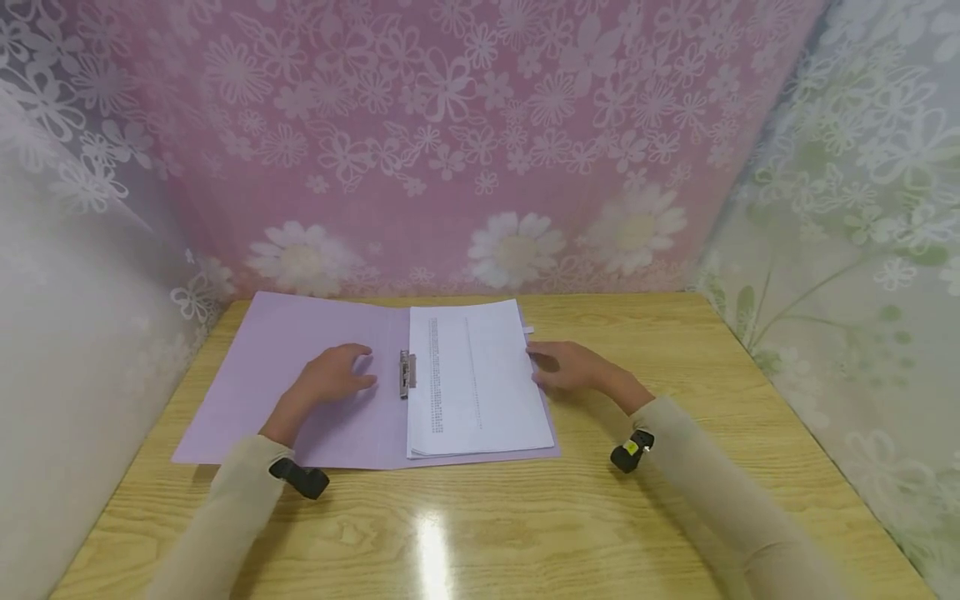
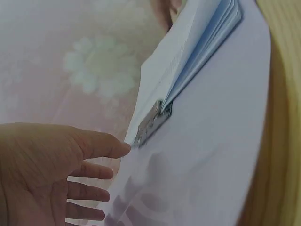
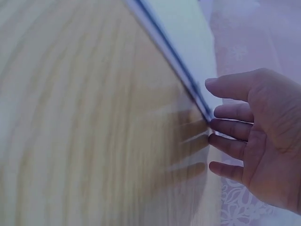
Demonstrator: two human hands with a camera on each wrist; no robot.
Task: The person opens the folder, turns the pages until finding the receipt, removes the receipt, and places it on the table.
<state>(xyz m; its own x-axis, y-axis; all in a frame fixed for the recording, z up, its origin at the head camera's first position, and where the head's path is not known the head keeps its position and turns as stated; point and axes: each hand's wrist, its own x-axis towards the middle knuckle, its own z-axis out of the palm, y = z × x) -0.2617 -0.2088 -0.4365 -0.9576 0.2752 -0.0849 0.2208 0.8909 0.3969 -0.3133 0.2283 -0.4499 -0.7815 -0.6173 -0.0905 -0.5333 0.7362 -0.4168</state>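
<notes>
A purple folder (image 1: 262,375) lies spread flat on the table, with a metal clip (image 1: 407,373) near its spine. White printed sheets (image 1: 502,383) are stacked on its right half, their left edge at the clip. My left hand (image 1: 335,375) hovers over the folder's left cover, thumb and fingers apart, nothing between them. In the left wrist view the metal clip (image 2: 154,123) is just beyond the thumb. My right hand (image 1: 573,367) is at the right edge of the sheets, fingertips touching or very near it. The right wrist view shows its fingers (image 3: 230,129) extended beside that edge.
The wooden table (image 1: 510,525) extends in front of the folder and to its right. Floral curtains (image 1: 465,150) stand behind and on both sides. A small white tab (image 1: 528,330) sticks out from the folder's right edge. Each wrist wears a black strap.
</notes>
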